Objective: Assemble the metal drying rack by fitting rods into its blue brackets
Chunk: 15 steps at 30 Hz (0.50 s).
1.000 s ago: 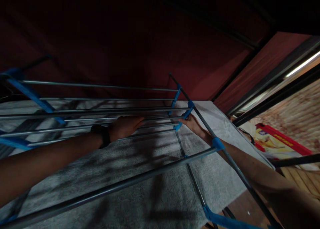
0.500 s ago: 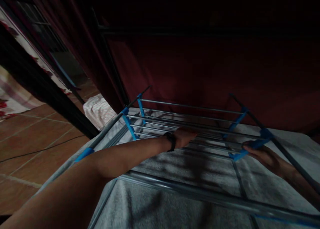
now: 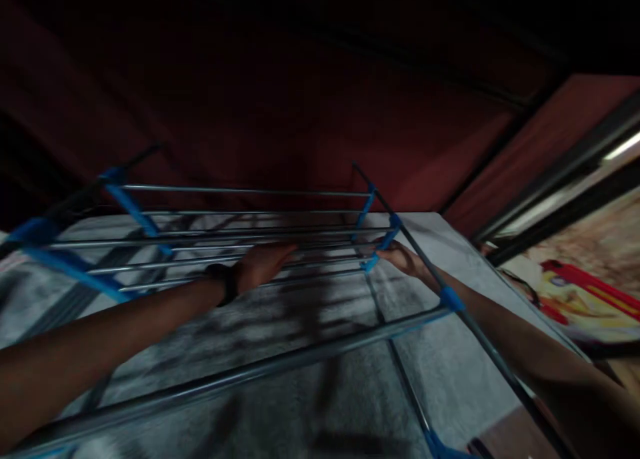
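A rack of grey metal tubes with blue plastic connectors (image 3: 130, 209) lies on a pale cloth-covered surface. My left hand (image 3: 265, 265), with a dark band at its wrist, reaches over the front and closes on the thin rods in the middle; its fingertips are hard to see in the shadow. At the right end, my right hand (image 3: 404, 259) pinches the lower part of a blue end bracket (image 3: 389, 235) where the rods meet it. A thicker tube (image 3: 280, 362) crosses in front of both forearms.
A dark red curtain (image 3: 300, 125) hangs right behind the rack. The grey-white cloth (image 3: 425, 372) spreads beneath it. Beyond a dark post at right lies a red and yellow package (image 3: 590, 295). More loose-looking tubes (image 3: 65, 315) lie under the rack's left side.
My view has swung right, so the rack appears further left and the tiled floor has left sight. Both hands keep about the same places on the rack.
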{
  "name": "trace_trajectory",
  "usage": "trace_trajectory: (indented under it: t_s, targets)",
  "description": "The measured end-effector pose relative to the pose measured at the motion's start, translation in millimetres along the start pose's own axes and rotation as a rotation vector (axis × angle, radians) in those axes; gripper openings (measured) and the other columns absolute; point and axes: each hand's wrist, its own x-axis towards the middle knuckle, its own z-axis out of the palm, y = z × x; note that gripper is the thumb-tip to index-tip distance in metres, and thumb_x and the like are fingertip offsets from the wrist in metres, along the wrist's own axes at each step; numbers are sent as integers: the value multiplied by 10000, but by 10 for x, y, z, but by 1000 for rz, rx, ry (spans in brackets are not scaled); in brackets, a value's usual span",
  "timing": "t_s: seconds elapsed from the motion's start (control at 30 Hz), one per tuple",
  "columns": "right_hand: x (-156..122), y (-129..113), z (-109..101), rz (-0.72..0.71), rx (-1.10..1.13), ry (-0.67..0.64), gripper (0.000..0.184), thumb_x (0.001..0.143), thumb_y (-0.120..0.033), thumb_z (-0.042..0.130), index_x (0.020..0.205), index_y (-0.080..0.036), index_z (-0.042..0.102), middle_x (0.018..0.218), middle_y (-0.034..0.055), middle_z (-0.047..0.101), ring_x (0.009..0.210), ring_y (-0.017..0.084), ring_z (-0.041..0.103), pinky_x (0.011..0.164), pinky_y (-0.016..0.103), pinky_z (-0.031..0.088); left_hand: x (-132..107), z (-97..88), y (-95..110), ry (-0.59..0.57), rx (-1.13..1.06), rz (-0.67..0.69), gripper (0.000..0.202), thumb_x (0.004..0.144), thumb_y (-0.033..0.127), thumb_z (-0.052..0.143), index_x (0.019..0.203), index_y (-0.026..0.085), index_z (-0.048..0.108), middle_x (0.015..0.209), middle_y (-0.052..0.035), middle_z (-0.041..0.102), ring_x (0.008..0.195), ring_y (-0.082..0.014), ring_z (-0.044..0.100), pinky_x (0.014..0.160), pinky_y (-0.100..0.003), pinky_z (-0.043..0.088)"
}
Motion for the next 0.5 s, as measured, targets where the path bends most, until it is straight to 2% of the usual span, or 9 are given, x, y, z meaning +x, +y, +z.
trace_trajectory:
  t_s: [0.1, 0.2, 0.33, 0.5]
  targets:
    - [69, 112, -31, 33, 6, 24, 125, 780, -314, 676, 841, -205, 686, 907, 74, 743, 1035, 272, 639, 1025, 436, 469, 67, 72, -100, -60, 1, -5, 483, 1025, 384, 335, 1397, 206, 585, 1418, -114, 642, 1235, -294, 652, 1037, -422, 517]
    - [67, 108, 8, 36, 21, 37, 61, 810, -254, 618, 833, -207, 650, 889, 42, 735, 982, 235, 625, 982, 398, 488, 39, 50, -79, -75, 16, -10, 514, 1024, 410, 303, 1402, 210, 589, 1403, -114, 654, 1221, -298, 659, 1013, -416, 526]
    - [35, 51, 39, -3, 40, 29, 68, 828, -288, 634, 839, -222, 621, 842, 12, 703, 926, 222, 609, 969, 387, 487, 9, 16, -25, -93, 38, -31, 522, 1025, 424, 302, 1412, 216, 582, 1402, -123, 652, 1219, -314, 659, 1007, -435, 525]
    - [35, 34, 32, -15, 40, 28, 159, 841, -366, 675, 866, -219, 619, 850, 20, 700, 916, 222, 613, 980, 396, 476, 28, 28, -25, -111, 18, -43, 504, 1023, 399, 308, 1419, 237, 573, 1405, -121, 650, 1185, -321, 674, 968, -438, 533]
